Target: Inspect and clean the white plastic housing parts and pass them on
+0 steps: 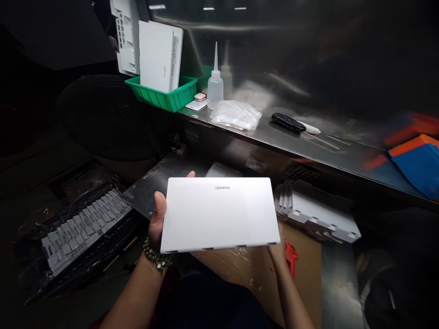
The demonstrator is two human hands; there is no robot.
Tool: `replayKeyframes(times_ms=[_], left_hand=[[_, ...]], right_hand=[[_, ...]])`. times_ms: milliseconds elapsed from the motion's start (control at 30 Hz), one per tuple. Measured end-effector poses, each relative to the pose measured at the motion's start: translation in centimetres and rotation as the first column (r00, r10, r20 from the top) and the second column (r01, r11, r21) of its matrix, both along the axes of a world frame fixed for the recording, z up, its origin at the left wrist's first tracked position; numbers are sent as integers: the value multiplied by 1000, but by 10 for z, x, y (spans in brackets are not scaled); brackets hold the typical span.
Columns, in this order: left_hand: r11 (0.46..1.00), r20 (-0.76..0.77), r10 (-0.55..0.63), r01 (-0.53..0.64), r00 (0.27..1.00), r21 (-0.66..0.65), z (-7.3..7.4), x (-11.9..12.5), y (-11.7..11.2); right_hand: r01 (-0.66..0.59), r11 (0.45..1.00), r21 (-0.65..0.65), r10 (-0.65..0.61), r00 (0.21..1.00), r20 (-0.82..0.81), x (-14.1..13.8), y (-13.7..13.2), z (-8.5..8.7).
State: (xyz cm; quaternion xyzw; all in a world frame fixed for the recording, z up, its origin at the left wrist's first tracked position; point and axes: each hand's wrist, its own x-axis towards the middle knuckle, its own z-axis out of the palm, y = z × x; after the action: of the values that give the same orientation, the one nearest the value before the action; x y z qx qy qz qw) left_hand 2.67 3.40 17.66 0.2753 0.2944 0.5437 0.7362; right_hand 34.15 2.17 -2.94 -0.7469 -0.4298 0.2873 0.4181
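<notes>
A white plastic cover (221, 214) marked HUAWEI, its lettering upside down to me, is held up in front of me between both hands. My left hand (158, 214) grips its left edge, thumb at the side and a fingertip showing above the top edge. My right hand (275, 249) is at its lower right corner, most of its fingers hidden behind the cover. Just beside the right wrist, over the brown cardboard (308, 269), is a red-handled tool (291, 257), partly covered by the forearm.
Stacked white covers (318, 212) stand at right; a row of parts (85, 228) lies in a black crate at left. The metal shelf holds a green bin (161, 97) with covers, a squeeze bottle (215, 91), plastic bags (236, 115), black-handled tool (288, 122) and blue-orange bin (416, 164).
</notes>
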Motion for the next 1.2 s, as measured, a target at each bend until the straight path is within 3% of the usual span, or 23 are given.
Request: replayKeyframes(times_ms=[200,333,467,567,700,767,833,933,1033,1100,1200], left_hand=[[993,-38,26,-31,999,-118,8,14,5],[993,39,-95,97,995,-69,4,12,10],[991,27,-110,112,994,-78,-6,6,15],[991,26,-104,106,994,-80,-10,7,16],[993,44,-86,90,995,-81,-8,11,13],[995,-26,-72,70,997,-69,-8,5,15],[997,-225,-62,51,972,-55,-12,-6,19],[999,-555,-26,35,832,6,-23,-22,28],[986,-671,107,7,733,165,-28,-23,29],[949,-666,188,42,722,313,-25,-17,26],[866,-652,219,164,726,473,-16,-5,19]], right_hand=[[87,996,-7,-84,937,-339,12,-13,54],[30,999,37,-7,861,-508,7,-20,100],[-29,993,112,90,798,-596,-4,-23,140],[-98,986,134,160,774,-612,-10,-26,159],[-170,975,146,224,775,-591,-13,-32,169],[-171,972,160,232,799,-555,-13,-34,168],[-160,970,182,232,830,-507,-13,-35,167],[-151,965,214,232,875,-426,-12,-37,166],[-145,964,221,218,909,-355,-12,-37,166],[-124,970,207,189,926,-328,-9,-37,165],[-58,980,190,116,942,-315,-1,-38,160]])
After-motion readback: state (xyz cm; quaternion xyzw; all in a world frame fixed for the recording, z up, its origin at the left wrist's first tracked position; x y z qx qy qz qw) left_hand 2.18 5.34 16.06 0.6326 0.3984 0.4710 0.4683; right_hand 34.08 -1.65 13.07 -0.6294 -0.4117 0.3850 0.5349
